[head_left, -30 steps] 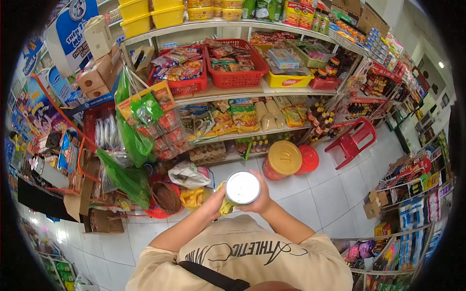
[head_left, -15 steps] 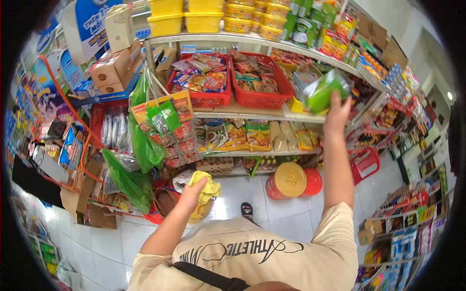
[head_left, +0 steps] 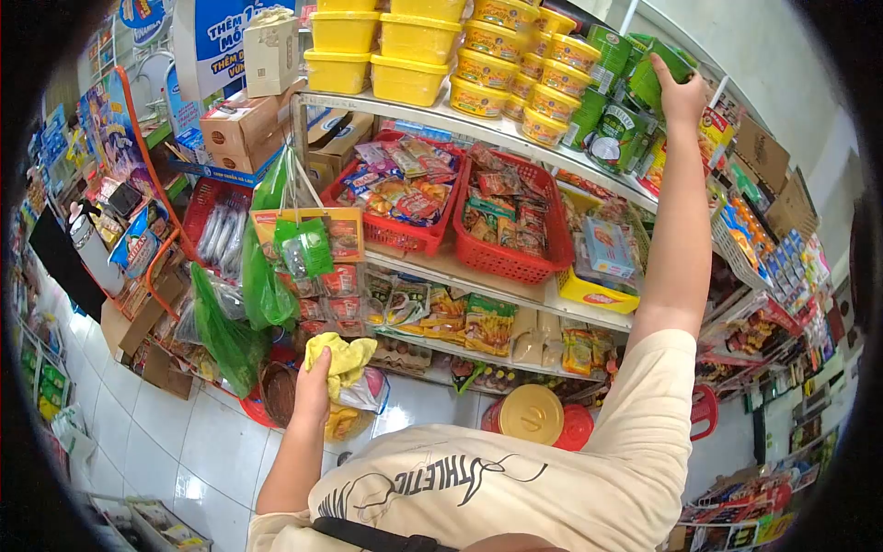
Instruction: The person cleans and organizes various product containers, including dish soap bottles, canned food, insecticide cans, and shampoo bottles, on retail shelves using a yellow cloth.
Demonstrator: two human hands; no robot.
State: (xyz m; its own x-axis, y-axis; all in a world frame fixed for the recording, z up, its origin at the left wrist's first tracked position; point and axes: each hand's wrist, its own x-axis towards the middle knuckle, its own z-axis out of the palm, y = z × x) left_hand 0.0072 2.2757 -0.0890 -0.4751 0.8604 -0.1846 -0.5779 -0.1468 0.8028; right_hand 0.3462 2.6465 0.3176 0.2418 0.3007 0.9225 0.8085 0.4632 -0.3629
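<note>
My left hand (head_left: 314, 386) is closed around a crumpled yellow cloth (head_left: 342, 357), held low in front of the shelves. Up at the top shelf (head_left: 515, 138), my right hand (head_left: 681, 94) grips a green can (head_left: 664, 66). Its fingers reach over the can's side, and part of the label is hidden. Below and beside it stand several more green cans, one with a coconut picture (head_left: 614, 136) facing me. Left of these cans are stacked round yellow tubs (head_left: 556, 101).
Larger yellow boxes (head_left: 416, 81) fill the top shelf's left part. Under it sit two red baskets (head_left: 510, 262) of seasoning packets and a yellow tray (head_left: 598, 293). Green bags (head_left: 225, 345) hang at left. A gold-lidded bucket (head_left: 532, 414) stands on the tiled floor.
My right hand has raised the green can from in front of the middle shelf to the cans on the top shelf. The view has shifted; my left hand still holds the cloth.
</note>
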